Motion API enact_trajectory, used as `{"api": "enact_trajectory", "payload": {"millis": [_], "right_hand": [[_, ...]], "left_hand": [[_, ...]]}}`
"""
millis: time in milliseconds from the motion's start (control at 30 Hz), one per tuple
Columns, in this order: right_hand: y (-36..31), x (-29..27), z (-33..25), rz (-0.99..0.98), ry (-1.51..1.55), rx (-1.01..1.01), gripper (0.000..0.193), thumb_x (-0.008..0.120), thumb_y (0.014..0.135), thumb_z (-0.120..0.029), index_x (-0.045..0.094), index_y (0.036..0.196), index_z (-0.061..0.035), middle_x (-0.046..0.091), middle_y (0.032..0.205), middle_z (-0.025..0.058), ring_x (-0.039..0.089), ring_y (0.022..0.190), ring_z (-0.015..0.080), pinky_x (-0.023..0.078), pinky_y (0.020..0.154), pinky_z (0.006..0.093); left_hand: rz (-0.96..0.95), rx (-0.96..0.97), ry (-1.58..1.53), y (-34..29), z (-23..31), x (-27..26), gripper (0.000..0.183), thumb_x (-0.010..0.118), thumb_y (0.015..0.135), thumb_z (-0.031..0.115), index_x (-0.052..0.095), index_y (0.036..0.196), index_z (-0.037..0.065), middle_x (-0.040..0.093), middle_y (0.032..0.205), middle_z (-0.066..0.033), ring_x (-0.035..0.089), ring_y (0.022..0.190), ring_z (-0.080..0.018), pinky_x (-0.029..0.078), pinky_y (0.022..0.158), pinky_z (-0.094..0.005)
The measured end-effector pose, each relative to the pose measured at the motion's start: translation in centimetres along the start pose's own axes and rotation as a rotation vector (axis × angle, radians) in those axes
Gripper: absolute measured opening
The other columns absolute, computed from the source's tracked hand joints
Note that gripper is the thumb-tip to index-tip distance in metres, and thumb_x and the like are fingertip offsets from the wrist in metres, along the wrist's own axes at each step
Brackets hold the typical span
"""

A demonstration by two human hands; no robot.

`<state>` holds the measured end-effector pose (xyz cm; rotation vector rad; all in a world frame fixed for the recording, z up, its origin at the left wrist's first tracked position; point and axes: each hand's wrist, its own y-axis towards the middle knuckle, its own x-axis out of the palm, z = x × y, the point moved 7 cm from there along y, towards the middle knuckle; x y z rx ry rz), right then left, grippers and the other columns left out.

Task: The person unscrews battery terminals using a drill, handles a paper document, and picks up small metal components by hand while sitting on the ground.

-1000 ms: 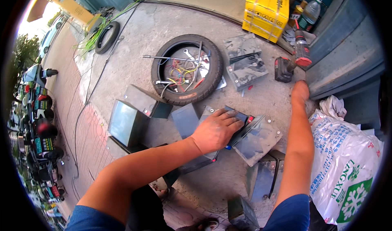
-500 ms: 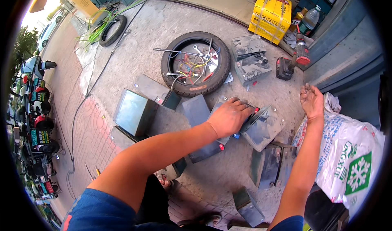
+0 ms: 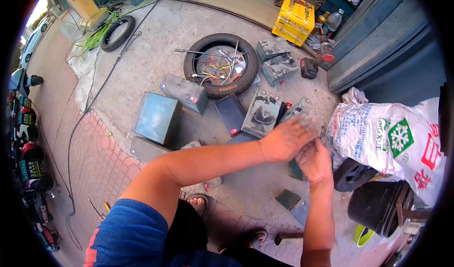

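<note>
My left hand (image 3: 289,137) and my right hand (image 3: 313,160) meet over the battery group, the left laid across the right's fingers. The left fingers are stretched out and blurred by motion. My right palm is turned up, its fingers partly covered; I see nothing held in either hand. Under the left hand a dusty grey battery (image 3: 297,110) shows only in part. Beside it lies another dusty battery (image 3: 263,113) with a dark smudged top. A darker battery (image 3: 230,113) lies to its left, and a green-sided one is mostly hidden below my right hand.
A tire (image 3: 189,68) holding wires and tools lies beyond the batteries. A large upright battery (image 3: 157,118) stands left. A cordless drill (image 3: 318,61), a yellow box (image 3: 294,19) and another battery pair (image 3: 278,64) are far right. White sacks (image 3: 369,125) and a black bucket (image 3: 376,205) stand right.
My left hand has left the batteries and moved right and slightly down. My right hand has come left and down to meet it. The view has shifted, showing more at right.
</note>
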<state>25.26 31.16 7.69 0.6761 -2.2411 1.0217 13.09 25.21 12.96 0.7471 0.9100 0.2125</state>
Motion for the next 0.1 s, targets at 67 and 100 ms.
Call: {"api": "enact_trajectory", "payload": {"millis": [67, 100], "right_hand": [[-1.4, -0.8, 1.7, -0.028, 0.136, 0.036, 0.04, 0.044, 0.114, -0.034, 0.056, 0.145, -0.012, 0.063, 0.144, 0.0072, 0.06, 0.132, 0.0276, 0.047, 0.114, 0.0457], [-1.6, -2.3, 1.9, 0.014, -0.001, -0.048, 0.053, 0.05, 0.11, -0.043, 0.047, 0.154, -0.0135, 0.051, 0.158, 0.0096, 0.049, 0.145, 0.0282, 0.045, 0.116, 0.0465]], "left_hand": [[-0.103, 0.013, -0.001, -1.4, 1.9, 1.3, 0.064, 0.069, 0.088, 0.019, 0.053, 0.148, 0.002, 0.058, 0.15, -0.0169, 0.048, 0.148, -0.032, 0.031, 0.127, -0.0519], [-0.12, -0.015, -0.016, -2.1, 2.5, 2.0, 0.064, 0.069, 0.09, 0.02, 0.052, 0.149, 0.003, 0.057, 0.153, -0.0171, 0.047, 0.149, -0.0315, 0.029, 0.128, -0.0519]]}}
